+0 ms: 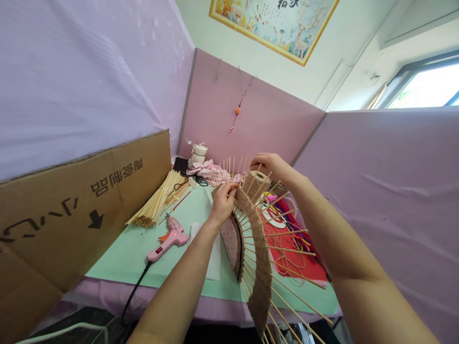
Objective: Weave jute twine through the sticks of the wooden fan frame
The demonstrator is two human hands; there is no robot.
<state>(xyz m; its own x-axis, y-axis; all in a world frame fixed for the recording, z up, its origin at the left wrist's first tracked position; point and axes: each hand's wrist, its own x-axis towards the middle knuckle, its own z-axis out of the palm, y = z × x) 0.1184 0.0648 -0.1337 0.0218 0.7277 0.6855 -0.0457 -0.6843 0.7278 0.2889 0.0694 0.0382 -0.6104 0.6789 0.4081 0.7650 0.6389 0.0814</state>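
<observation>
A fan-shaped piece of weaving stands tilted before me, with thin wooden sticks [287, 234] radiating from a half-round base [231, 239] with a pale, red-spotted face. A brown twine band [261, 258] is woven across the sticks. My left hand [224, 203] pinches the band's upper part, thumb and fingers pressed together. Beyond the sticks, my right hand [270, 162] is bent with its fingers curled down near the stick tips, just above a spool of twine [256, 184]. What lies in those fingers is too small to make out.
A pink glue gun [168, 239] lies left on the green tabletop [125, 248], its black cord over the front edge. Behind it is a bundle of sticks [154, 203], beside a cardboard panel [89, 210]. Red felt sheets [301, 263] and loose twine lie right. A white bottle [198, 154] stands behind.
</observation>
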